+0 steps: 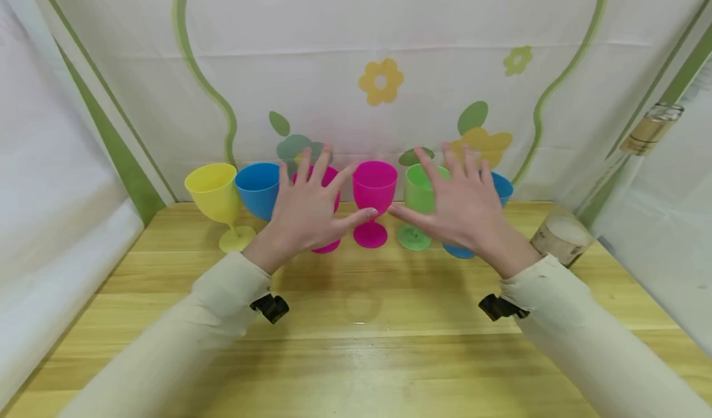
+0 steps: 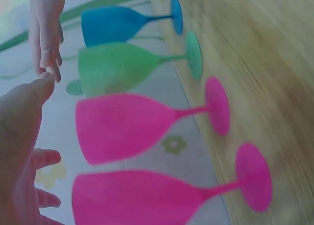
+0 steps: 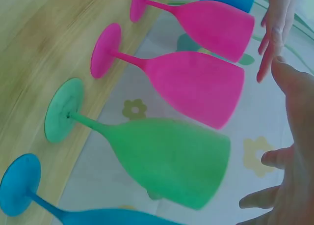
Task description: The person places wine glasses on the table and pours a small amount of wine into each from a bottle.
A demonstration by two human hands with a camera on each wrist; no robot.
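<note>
Several plastic goblets stand in a row at the back of the wooden table (image 1: pixel 356 344): yellow (image 1: pixel 214 192), blue (image 1: pixel 258 189), a pink one (image 1: pixel 328 246) mostly hidden, pink (image 1: pixel 375 186), green (image 1: pixel 418 195) and blue (image 1: pixel 503 186). My left hand (image 1: pixel 311 211) hovers spread in front of the hidden pink goblet. My right hand (image 1: pixel 461 211) is spread before the green and right blue goblets. Both hold nothing; the thumb tips nearly meet at the middle pink stem. The left wrist view shows my left hand (image 2: pixel 19 151) beside the pink bowl (image 2: pixel 122 126); the right wrist view shows my right hand (image 3: pixel 294 136) beside the green bowl (image 3: pixel 167 156).
A short birch-bark cylinder (image 1: pixel 562 238) sits on the table's right edge behind my right wrist. A jar (image 1: pixel 648 130) shows at the right cloth wall. White flowered cloth closes in the back and both sides.
</note>
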